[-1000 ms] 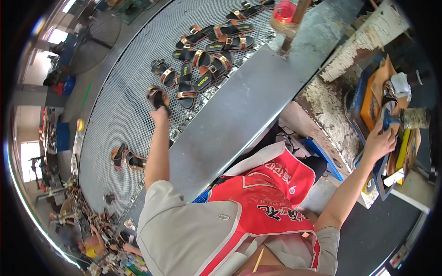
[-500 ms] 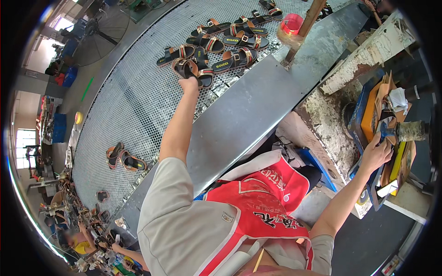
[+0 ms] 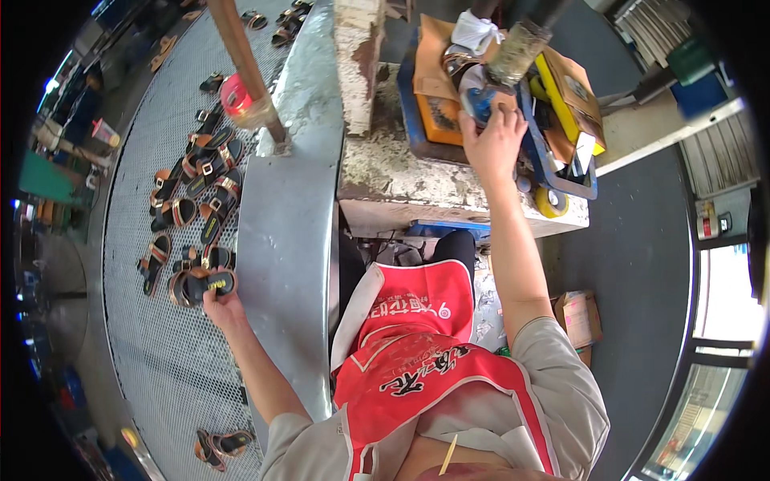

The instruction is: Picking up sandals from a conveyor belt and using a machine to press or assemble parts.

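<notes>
My left hand [image 3: 220,301] grips a brown-and-black sandal [image 3: 204,282] lying on the metal mesh conveyor [image 3: 160,377]. Several more sandals [image 3: 188,196] lie in a loose group just beyond it on the mesh. My right hand [image 3: 493,144] reaches up to a cluttered blue tray [image 3: 553,172] on a worn stone-topped bench [image 3: 385,172], its fingers closed around a small round blue thing [image 3: 478,103] next to an orange box [image 3: 437,120]. What exactly that thing is cannot be made out.
A smooth steel rim [image 3: 285,248] separates the mesh from the bench. A brown pole [image 3: 245,68] rises from it beside a pink cup [image 3: 237,94]. One more sandal pair [image 3: 216,445] lies near me. A yellow tape roll [image 3: 549,202] and a cardboard box [image 3: 577,313] are at the right.
My view has swung round sharply. My left hand has come back along the mesh and now holds a sandal at the near end of the group. My right hand stays at the tray.
</notes>
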Action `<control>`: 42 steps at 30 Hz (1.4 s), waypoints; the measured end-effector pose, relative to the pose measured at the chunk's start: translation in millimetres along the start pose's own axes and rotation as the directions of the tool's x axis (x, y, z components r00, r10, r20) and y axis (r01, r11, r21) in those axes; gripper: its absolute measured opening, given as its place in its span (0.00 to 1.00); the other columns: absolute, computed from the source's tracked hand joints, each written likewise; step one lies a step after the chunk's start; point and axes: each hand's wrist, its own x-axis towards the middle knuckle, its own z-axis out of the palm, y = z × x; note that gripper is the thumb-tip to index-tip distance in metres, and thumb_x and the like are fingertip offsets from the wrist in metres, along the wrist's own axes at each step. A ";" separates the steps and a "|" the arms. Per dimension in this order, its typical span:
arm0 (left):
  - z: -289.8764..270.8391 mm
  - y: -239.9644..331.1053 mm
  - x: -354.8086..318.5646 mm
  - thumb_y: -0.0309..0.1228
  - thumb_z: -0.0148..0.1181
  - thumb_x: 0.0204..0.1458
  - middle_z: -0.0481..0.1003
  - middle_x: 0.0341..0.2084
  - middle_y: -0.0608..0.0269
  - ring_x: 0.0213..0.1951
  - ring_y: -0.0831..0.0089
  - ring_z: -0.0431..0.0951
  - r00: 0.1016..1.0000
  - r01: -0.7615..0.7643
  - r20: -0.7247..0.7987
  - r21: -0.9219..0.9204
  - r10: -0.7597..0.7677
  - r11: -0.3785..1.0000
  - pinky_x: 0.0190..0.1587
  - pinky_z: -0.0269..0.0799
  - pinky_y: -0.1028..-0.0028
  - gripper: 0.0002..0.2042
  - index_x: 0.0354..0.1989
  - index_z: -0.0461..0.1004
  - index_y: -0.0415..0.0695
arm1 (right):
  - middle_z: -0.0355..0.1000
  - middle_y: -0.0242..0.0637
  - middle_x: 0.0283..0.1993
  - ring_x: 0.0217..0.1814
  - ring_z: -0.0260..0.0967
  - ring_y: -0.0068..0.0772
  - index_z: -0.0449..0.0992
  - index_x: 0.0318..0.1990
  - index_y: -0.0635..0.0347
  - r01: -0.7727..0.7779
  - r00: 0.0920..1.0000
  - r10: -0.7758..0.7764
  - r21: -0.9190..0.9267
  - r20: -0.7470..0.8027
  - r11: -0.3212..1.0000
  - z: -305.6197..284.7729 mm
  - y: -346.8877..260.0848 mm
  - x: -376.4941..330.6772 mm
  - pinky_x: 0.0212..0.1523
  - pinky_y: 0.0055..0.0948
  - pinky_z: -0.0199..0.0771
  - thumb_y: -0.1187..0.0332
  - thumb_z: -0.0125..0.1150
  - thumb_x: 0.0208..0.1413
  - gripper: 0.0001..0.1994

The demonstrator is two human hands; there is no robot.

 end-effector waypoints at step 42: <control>-152.2 191.9 -193.7 0.29 0.53 0.69 0.79 0.38 0.55 0.33 0.62 0.83 0.471 -0.451 -0.539 0.533 0.698 0.716 0.36 0.83 0.61 0.12 0.58 0.69 0.42 | 0.73 0.55 0.58 0.59 0.75 0.58 0.70 0.60 0.70 -0.318 0.565 -0.801 0.948 0.199 0.011 -192.5 -213.1 -236.9 0.75 0.53 0.62 0.69 0.80 0.45 0.34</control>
